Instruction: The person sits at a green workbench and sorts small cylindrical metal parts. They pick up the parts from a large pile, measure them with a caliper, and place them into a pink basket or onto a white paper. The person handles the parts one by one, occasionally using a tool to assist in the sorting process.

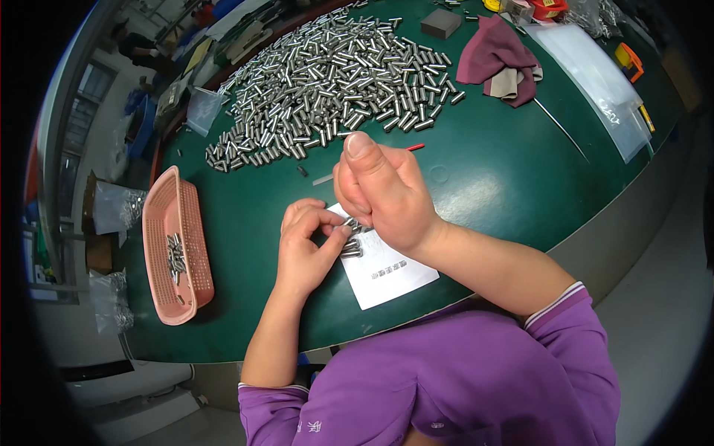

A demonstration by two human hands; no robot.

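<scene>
My left hand (303,241) is low over a white sheet of paper (394,286), its thumb and index finger closed at a few short, shiny metal pins (352,223). More pins (351,250) lie side by side on the paper just below those fingertips. Raised above the sheet, my right hand (387,189) is a fist with the thumb on top. What it holds, if anything, is hidden inside the fingers. Beyond both hands a large heap of metal pins (327,82) covers the far part of the green table (506,215).
A pink plastic basket (195,245) with some pins stands at the left. Behind my right hand lies a thin red-ended stick (415,147). To the far right are a maroon cloth (491,56), a thin metal rod (559,128), clear plastic bags (587,82) and a grey block (441,24).
</scene>
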